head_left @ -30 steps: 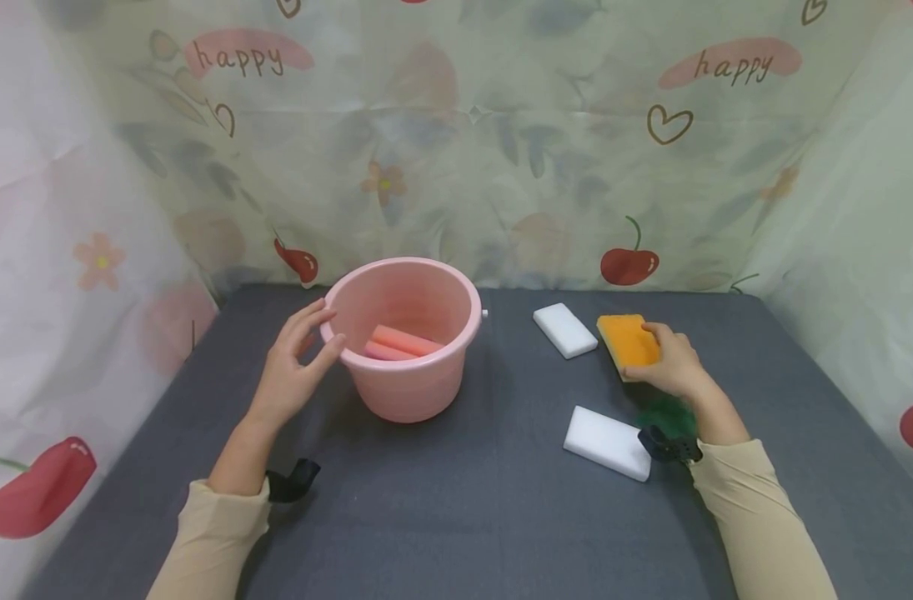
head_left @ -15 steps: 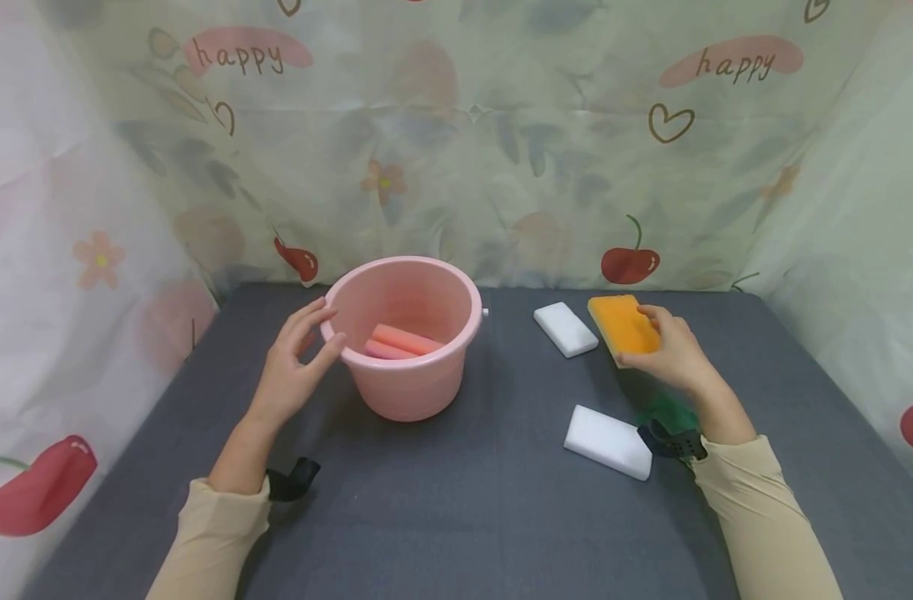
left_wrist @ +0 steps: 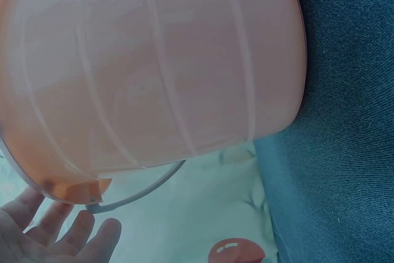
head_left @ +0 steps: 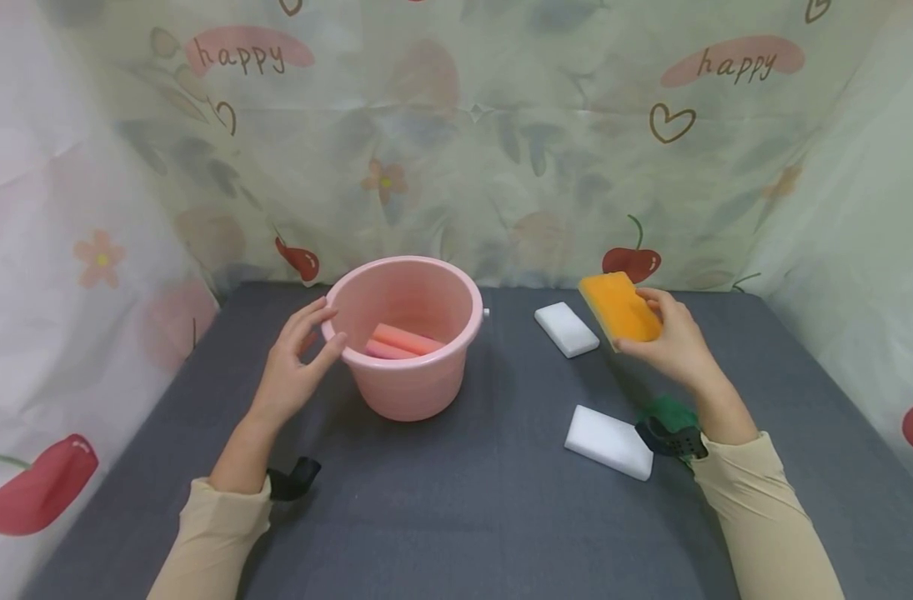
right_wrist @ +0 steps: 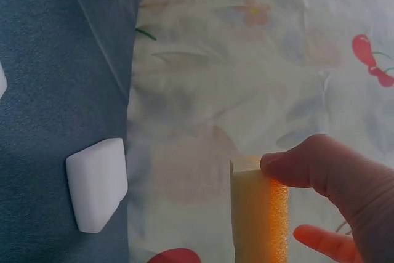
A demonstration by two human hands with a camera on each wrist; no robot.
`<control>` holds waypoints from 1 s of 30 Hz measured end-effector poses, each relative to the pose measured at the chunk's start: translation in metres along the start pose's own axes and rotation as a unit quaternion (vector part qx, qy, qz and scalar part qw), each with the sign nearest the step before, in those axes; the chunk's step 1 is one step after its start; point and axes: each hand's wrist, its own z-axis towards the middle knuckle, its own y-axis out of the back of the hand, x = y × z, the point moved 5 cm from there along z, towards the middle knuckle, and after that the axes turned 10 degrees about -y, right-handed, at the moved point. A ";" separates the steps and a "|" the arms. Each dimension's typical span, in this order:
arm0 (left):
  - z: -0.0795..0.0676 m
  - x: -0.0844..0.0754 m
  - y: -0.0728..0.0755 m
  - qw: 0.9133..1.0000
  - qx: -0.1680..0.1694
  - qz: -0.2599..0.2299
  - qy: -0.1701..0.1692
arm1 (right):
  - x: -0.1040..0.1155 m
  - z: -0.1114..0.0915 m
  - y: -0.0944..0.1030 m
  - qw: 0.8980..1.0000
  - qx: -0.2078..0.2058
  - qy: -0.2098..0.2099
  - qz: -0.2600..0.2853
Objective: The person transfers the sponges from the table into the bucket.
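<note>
My right hand [head_left: 672, 342] pinches a yellow-orange sponge [head_left: 615, 307] with a paler layer underneath, and the sponge is raised above the table. In the right wrist view the thumb presses on the end of the sponge [right_wrist: 255, 220]. My left hand [head_left: 294, 358] touches the rim of a pink bucket [head_left: 411, 387] on its left side, with fingers and thumb spread. The left wrist view shows the fingers [left_wrist: 77, 232] at the bucket's rim by the handle joint. Inside the bucket lie orange and pink sticks [head_left: 405, 338].
Two white sponge blocks lie on the dark cloth: one block [head_left: 566, 329] between bucket and right hand, another block [head_left: 609, 442] nearer the front. A green item [head_left: 668, 412] is partly hidden under the right wrist. A printed curtain [head_left: 501, 183] rises behind the table.
My right hand has lifted the yellow-orange sponge up off the cloth and slightly back and left. The left hand and the bucket have stayed in place.
</note>
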 end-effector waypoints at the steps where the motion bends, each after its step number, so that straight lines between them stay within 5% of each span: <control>1: 0.000 0.000 0.000 1.000 0.001 0.001 0.000 | 0.002 0.000 0.001 1.000 -0.002 0.003 0.002; 30: 0.000 -0.001 0.000 1.000 -0.003 0.002 -0.005 | 0.065 -0.010 0.007 0.996 -0.001 0.078 0.049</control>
